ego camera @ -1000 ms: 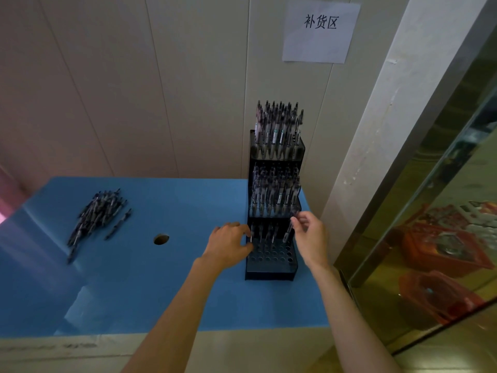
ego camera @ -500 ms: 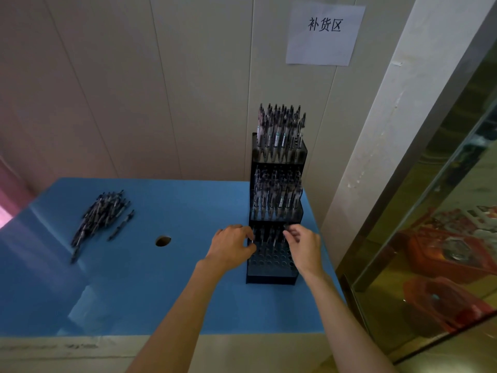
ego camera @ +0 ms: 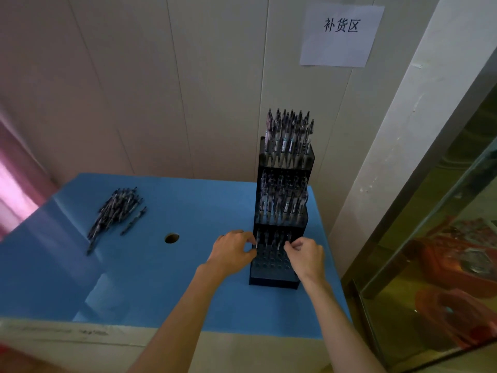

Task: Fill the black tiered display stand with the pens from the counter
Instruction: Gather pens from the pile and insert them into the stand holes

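Observation:
A black tiered display stand rises at the right of the blue counter. Its top and middle tiers are packed with pens. The bottom tier holds a back row of pens, and the holes in front of them are bare. My left hand pinches a pen at the left end of that row. At the right end, my right hand pinches another pen. A loose pile of pens lies on the counter at the far left.
A round cable hole sits in the counter between the pile and the stand. A paper sign hangs on the wall panels behind. A white pillar and a glass panel stand close on the right.
My right hand has dropped from the stand's right side and moved inward onto the bottom tier's right end. My left hand stays at the left end.

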Action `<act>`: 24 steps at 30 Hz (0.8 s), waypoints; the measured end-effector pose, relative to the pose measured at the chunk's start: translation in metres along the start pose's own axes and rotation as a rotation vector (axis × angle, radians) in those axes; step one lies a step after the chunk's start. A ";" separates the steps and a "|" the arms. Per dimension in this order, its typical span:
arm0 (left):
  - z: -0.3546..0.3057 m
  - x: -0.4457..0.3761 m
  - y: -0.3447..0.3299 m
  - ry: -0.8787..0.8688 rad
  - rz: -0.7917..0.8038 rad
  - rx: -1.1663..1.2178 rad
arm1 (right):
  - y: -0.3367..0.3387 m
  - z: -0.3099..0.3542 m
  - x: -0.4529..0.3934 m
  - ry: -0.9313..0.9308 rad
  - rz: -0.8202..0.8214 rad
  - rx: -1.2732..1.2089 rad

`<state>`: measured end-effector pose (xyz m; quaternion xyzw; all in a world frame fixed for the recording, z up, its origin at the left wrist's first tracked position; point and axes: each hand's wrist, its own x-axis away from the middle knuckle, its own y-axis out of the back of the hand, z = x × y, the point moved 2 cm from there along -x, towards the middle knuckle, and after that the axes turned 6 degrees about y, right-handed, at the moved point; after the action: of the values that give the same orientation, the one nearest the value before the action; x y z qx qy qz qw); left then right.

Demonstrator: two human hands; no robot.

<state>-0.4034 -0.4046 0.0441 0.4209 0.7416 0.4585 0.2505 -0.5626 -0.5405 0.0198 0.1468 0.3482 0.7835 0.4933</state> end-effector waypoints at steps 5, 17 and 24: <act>0.003 0.019 0.011 0.068 -0.001 -0.007 | 0.008 0.027 0.005 0.043 0.126 0.084; 0.056 0.119 0.057 0.336 -0.132 -0.037 | -0.028 0.122 0.049 0.398 0.403 0.075; 0.095 0.161 0.090 0.459 -0.224 -0.083 | -0.054 0.155 0.078 0.530 0.441 0.107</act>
<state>-0.3798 -0.2020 0.0830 0.2107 0.8015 0.5414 0.1419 -0.4743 -0.3952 0.0838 0.0355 0.4646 0.8628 0.1960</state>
